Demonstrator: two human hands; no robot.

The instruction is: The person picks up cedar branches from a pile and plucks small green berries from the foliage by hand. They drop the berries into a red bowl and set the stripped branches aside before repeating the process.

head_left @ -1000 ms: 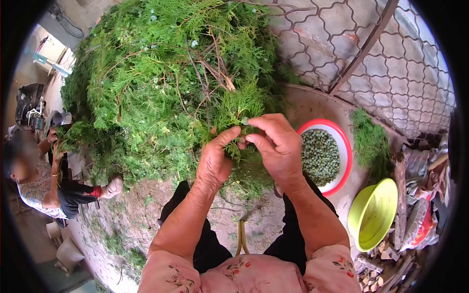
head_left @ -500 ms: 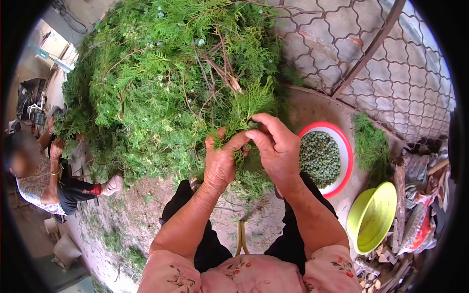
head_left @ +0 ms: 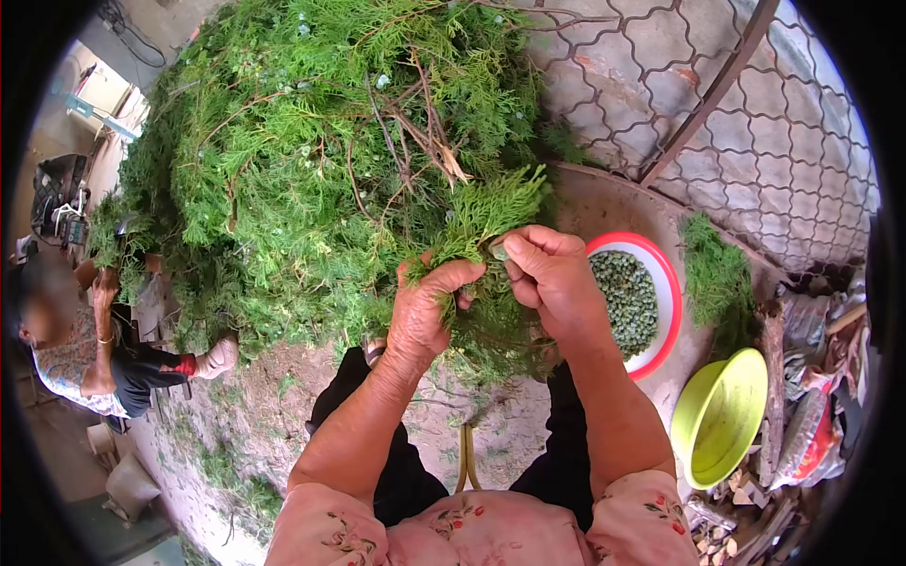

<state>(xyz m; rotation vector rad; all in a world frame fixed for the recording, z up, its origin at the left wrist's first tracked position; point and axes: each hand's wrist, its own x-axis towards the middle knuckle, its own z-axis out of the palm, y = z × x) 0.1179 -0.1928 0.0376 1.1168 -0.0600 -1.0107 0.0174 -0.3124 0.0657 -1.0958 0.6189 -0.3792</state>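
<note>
My left hand [head_left: 427, 300] is closed around a green thuja sprig [head_left: 491, 209], whose flat leafy fronds point up and right. Just right of it, my right hand [head_left: 557, 274] pinches a small pale-green cone [head_left: 499, 252] between thumb and forefinger, close beside the sprig. A large heap of cut thuja branches [head_left: 283, 179] with bluish cones among the leaves lies in front of both hands. To the right of my right hand stands a white basin with a red rim [head_left: 674, 302], holding many small green cones [head_left: 628, 300].
A yellow-green basin [head_left: 722, 415] tilts at lower right, near firewood [head_left: 772, 396] and plastic bags. Wire mesh [head_left: 764, 160] borders the upper right, with loose greenery [head_left: 710, 259] below it. At far left another person [head_left: 90, 349] sits handling a branch.
My right hand has moved slightly right and down, away from my left hand, and a pale cone now shows at its fingertips. The sprig has swung to the right. The other person's branch shifted.
</note>
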